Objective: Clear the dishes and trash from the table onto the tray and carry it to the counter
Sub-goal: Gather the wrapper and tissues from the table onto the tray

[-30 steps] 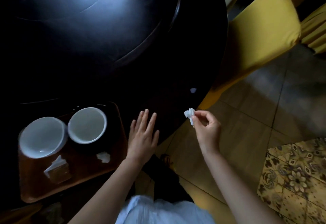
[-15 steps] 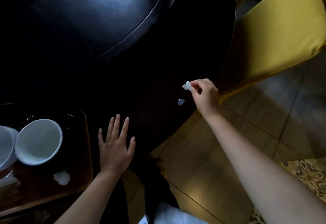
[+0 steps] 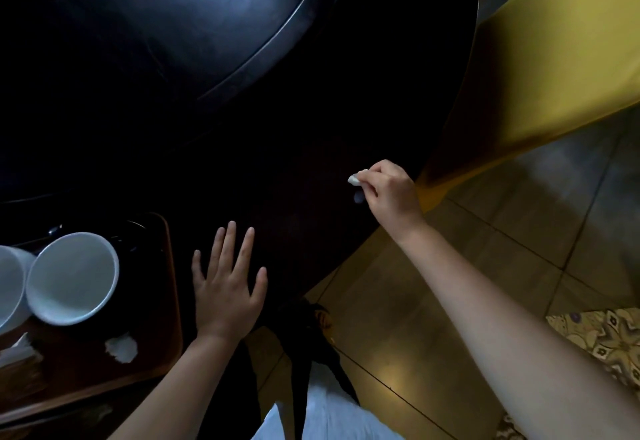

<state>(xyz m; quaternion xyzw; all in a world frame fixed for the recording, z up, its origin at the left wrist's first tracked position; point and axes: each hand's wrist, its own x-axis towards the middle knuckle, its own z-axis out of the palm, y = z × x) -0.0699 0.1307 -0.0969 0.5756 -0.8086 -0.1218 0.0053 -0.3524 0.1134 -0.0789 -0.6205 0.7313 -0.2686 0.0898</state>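
My right hand [image 3: 389, 193] pinches a small white scrap of tissue [image 3: 353, 180] over the dark round table [image 3: 311, 110], near its right edge. A second pale scrap [image 3: 358, 198] lies on the table just under those fingers. My left hand [image 3: 227, 283] rests flat on the table with fingers spread, holding nothing, just right of the brown tray [image 3: 169, 301]. On the tray stand two white bowls [image 3: 72, 276], the left one [image 3: 10, 287] cut off by the frame edge, plus a crumpled tissue [image 3: 121, 347] and a folded paper packet [image 3: 19, 353].
A raised dark turntable [image 3: 173, 41] fills the table's centre. A yellow-covered chair [image 3: 554, 75] stands close against the table's right side. Tiled floor [image 3: 450, 283] and a patterned rug [image 3: 606, 342] lie to the right. My dark trousers and white shirt show at the bottom.
My right hand carried the held scrap out to the table's right edge and lowered onto the second scrap there. The view shifted right, moving the tray leftward. My left hand stayed flat.
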